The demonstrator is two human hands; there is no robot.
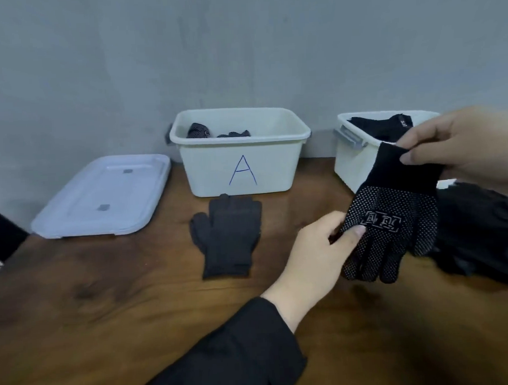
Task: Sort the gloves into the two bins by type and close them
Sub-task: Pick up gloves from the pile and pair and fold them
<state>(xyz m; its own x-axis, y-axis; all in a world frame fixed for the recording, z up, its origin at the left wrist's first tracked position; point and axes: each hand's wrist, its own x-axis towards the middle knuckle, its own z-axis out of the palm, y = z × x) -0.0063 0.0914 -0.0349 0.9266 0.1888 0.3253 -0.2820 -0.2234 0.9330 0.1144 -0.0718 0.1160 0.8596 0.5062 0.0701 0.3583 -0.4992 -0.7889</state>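
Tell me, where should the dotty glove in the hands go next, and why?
Probably into bin A. The dotted glove is held up off the table, the right hand pinching its cuff and the left hand gripping its palm. Bin A is open and already holds a glove with the same white dots, so carrying this one left over its rim looks like the next small move.

Plain workroom: bare grey wall point(240, 47), wooden table point(106, 300).

The scene is viewed by one wide-angle head camera, aimed forward and down, close over the wooden table point(106, 300) and towards the grey wall point(240, 47).
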